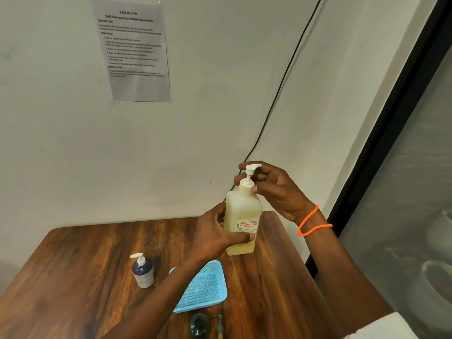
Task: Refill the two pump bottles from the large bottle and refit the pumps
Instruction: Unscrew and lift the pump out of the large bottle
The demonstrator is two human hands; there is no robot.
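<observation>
The left hand [215, 231] grips the large bottle [243, 221] upright above the table [85, 265]. The right hand [274, 189], at its 1 o'clock, pinches the pump [248, 178].

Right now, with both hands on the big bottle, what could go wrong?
1. The large bottle is held off the table near its far right corner; a slip could drop it.
2. The right hand grips its pump collar; if that loosens, soap may spill toward the blue basket.

1. The wooden table [97, 260] is showing a glossy, grained finish.
2. The blue plastic basket [208, 289] is looking perforated.
3. The large bottle [242, 211] is appearing translucent plastic with a paper label.
</observation>
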